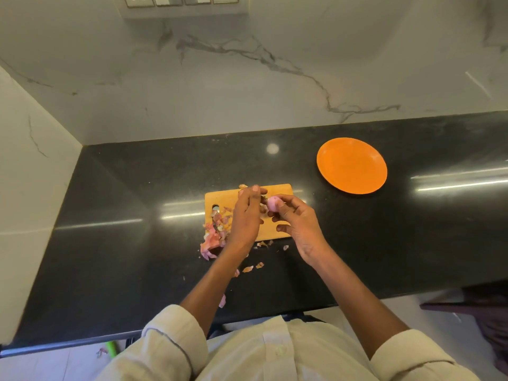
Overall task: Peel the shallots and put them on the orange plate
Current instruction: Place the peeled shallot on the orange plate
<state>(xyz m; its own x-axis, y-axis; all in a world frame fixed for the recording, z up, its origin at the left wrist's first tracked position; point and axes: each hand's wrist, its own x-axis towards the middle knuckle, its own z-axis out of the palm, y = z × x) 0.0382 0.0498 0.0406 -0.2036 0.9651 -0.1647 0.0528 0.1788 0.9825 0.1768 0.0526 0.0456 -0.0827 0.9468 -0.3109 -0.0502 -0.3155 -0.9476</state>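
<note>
A black polished surface (137, 257) runs along a white marble wall (247, 86). A wooden cutting board (275, 226) lies on it. A panel of switches and sockets (181, 0) sits high on the wall, and a green object (112, 347) shows on the floor

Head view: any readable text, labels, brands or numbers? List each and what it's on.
None readable.
Orange plate: plain, no print.
Cutting board: plain wood, no mark.
Switch panel on the wall: no lettering visible.
Shirt: no logo or label.
Right hand holds a shallot; left hand is beside it: nothing written.
</note>
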